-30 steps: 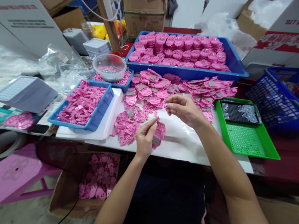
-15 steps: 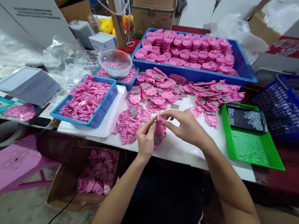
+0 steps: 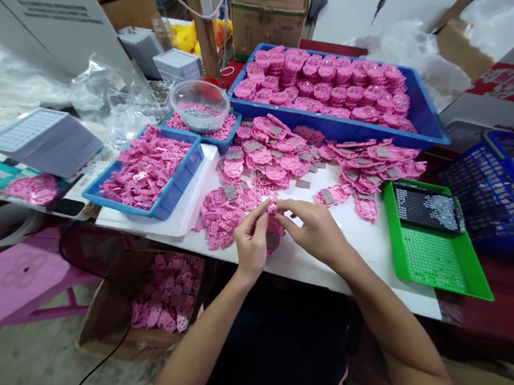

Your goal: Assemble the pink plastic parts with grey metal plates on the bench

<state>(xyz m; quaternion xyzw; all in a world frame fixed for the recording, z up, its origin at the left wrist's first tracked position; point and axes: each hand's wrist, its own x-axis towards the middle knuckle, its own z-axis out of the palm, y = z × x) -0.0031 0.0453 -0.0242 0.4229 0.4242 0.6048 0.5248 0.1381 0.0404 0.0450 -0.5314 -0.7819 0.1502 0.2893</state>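
Observation:
Both hands meet over the table's front edge, around a pink plastic piece (image 3: pixel 273 234) that has a grey plate on its lower part. My left hand (image 3: pixel 253 238) pinches it from the left between thumb and fingertips. From the right, my right hand (image 3: pixel 311 227) pinches at its top, where a small pink part (image 3: pixel 272 207) shows between the fingertips. The fingers cover much of both. Just left of the hands is a heap of small pink parts (image 3: pixel 221 219). Behind them lies a pile of flat pink pieces (image 3: pixel 275 151), some bearing grey plates.
A blue tray (image 3: pixel 163 207) of pink parts stands left; a clear bowl (image 3: pixel 200 107) sits behind it. At the back is a large blue bin (image 3: pixel 337 127) of stacked pink pieces. To the right are a green tray (image 3: pixel 472 264) and a blue basket (image 3: pixel 492 180). Below is a carton (image 3: pixel 106 317).
The right hand has shifted slightly left and its fingertips have closed in on the top of the pink piece. The left hand keeps its pinch. The camera view has moved a little.

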